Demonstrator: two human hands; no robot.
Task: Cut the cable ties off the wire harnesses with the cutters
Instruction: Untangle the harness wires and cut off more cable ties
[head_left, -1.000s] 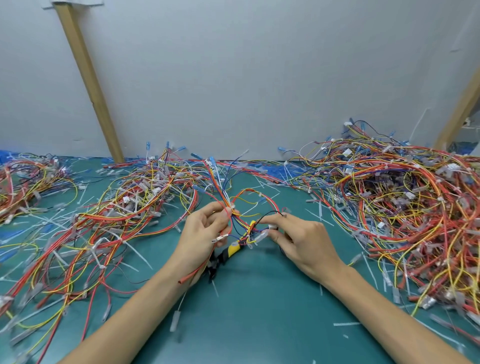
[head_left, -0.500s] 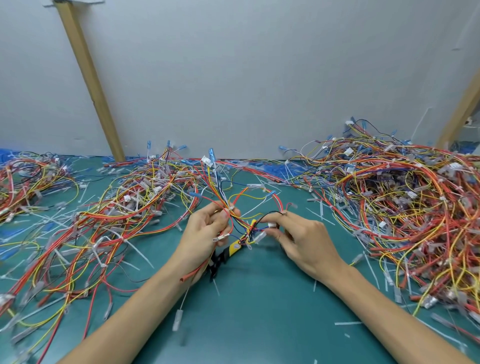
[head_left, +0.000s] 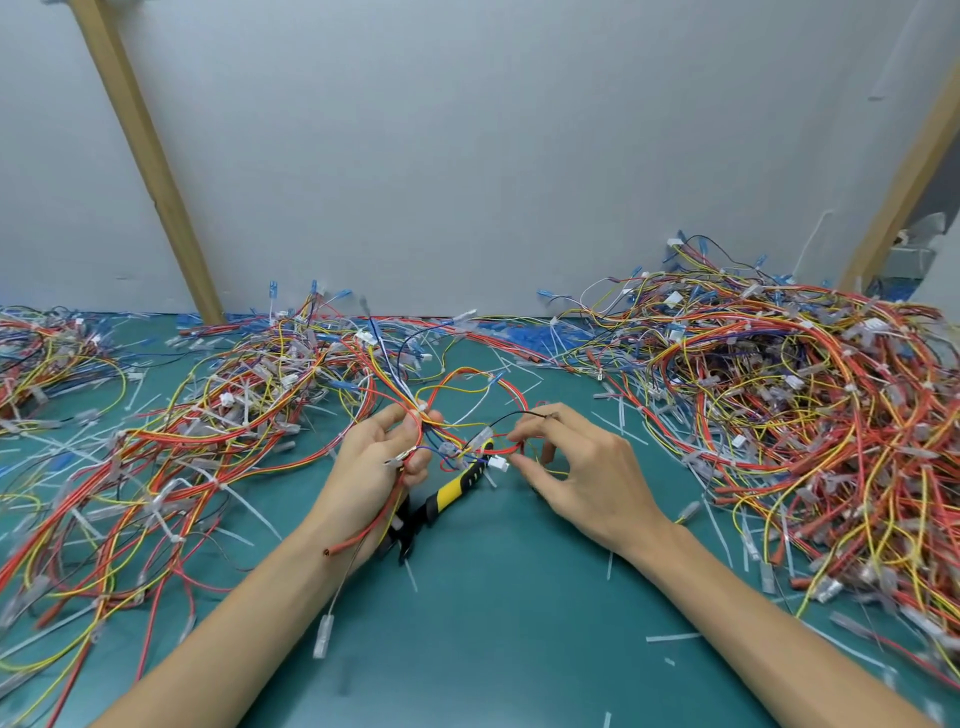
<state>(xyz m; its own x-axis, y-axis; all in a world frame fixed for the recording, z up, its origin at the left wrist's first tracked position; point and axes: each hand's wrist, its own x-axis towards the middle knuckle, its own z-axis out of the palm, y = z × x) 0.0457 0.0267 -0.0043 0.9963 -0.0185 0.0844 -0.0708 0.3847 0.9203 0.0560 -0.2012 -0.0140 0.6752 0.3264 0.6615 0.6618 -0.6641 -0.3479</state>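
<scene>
My left hand (head_left: 382, 462) grips a small wire harness (head_left: 457, 400) of red, yellow and blue wires near a white cable tie (head_left: 422, 407), just above the green table. My right hand (head_left: 582, 467) pinches the harness's red and black wires at their other end. Between the hands hangs a white connector (head_left: 497, 462). The cutters (head_left: 441, 501), with yellow and black handles, lie on the mat under the harness, touched by neither hand; their jaws sit partly behind my left wrist.
A large heap of harnesses (head_left: 810, 415) fills the right side, and another heap (head_left: 171, 441) spreads across the left. Cut white tie scraps (head_left: 670, 637) litter the green mat (head_left: 493, 623). A grey wall with two wooden struts (head_left: 150, 166) stands behind.
The harness has been drawn further out of the left heap and its loops spread between the hands. My right hand's fingers have opened from a flat hold into a pinch on the wires.
</scene>
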